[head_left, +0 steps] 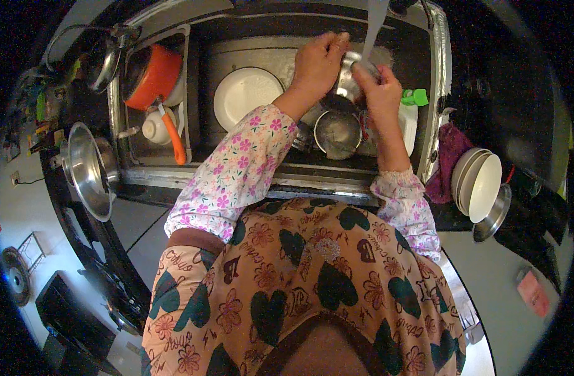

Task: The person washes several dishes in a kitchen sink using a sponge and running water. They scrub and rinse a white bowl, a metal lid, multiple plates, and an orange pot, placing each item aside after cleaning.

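Note:
Over the sink (pixel 205 150), my left hand (pixel 319 62) and my right hand (pixel 382 91) hold a shiny metal bowl (pixel 347 81) between them, tilted and partly covered by my fingers. My left fingers are curled at its left edge; those of my right hand close on its right rim. A stream of water (pixel 375 28) falls from above beside the bowl. Just below my hands sits a small metal pot (pixel 338 133) with cloudy liquid in it. Left of my left wrist lies a wide white bowl (pixel 246 97) with a dark rim.
The sink's left compartment holds an orange pan (pixel 155 75) and a small white bowl (pixel 155 128). A green-capped bottle (pixel 415 97) lies at the sink's right. Outside stand stacked white bowls (pixel 484 185), a purple cloth (pixel 445 156) and, leftward, a metal basin (pixel 89 169).

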